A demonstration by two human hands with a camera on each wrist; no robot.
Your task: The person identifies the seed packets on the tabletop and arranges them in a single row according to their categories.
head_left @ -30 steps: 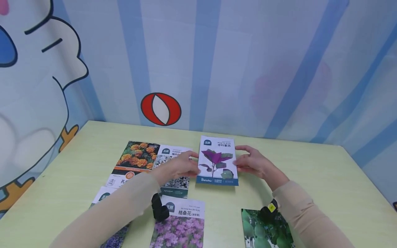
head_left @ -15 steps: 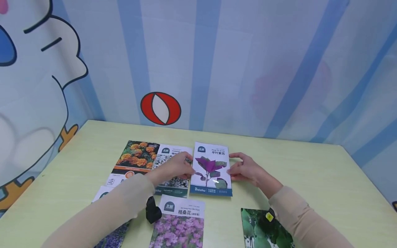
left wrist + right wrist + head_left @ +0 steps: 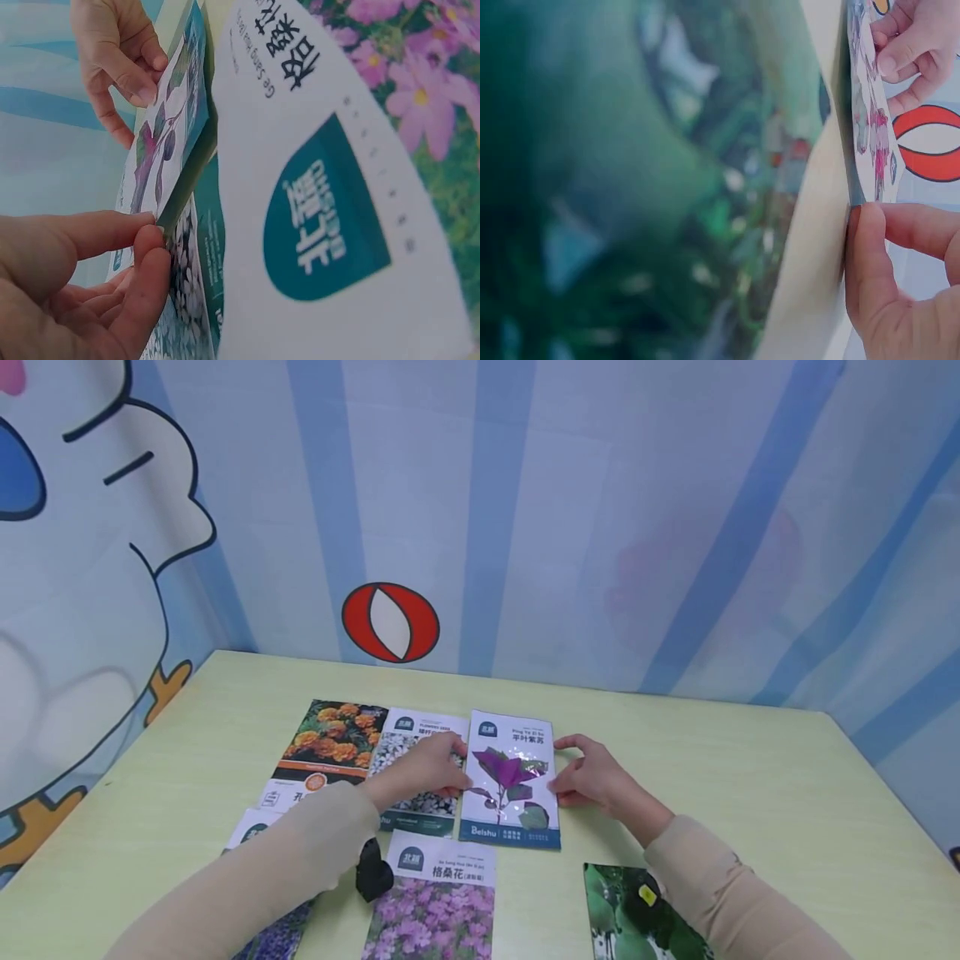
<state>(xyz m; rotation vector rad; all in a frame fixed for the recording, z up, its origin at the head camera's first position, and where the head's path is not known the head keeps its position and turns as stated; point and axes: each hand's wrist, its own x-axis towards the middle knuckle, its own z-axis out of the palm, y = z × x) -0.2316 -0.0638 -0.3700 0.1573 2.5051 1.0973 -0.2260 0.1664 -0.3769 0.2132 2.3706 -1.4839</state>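
A white seed packet with a purple-leaved plant (image 3: pixel 510 777) and a blue bottom band lies at the middle of the table, right of a packet with small white flowers (image 3: pixel 420 806). My left hand (image 3: pixel 423 767) pinches its left edge, reaching over the white-flower packet. On the opposite edge, my right hand (image 3: pixel 596 777) pinches it between thumb and fingers. The left wrist view shows the left thumb and finger meeting at the edge of the purple-leaved packet (image 3: pixel 161 142), which stands slightly off the table. In the right wrist view the right fingertips (image 3: pixel 870 217) grip the other edge.
An orange-flower packet (image 3: pixel 333 735) lies at the left, above a partly hidden purple-flower packet (image 3: pixel 277 935). A pink-flower packet (image 3: pixel 435 914) lies nearer. The green-leaf packet (image 3: pixel 622 910) is partly under the right forearm. A striped cloth wall (image 3: pixel 570 527) borders the pale table (image 3: pixel 750 760).
Both hands have brought the purple-leaved packet nearer and slightly left, lowering it beside the white-flower packet. The pinch on both edges is kept.
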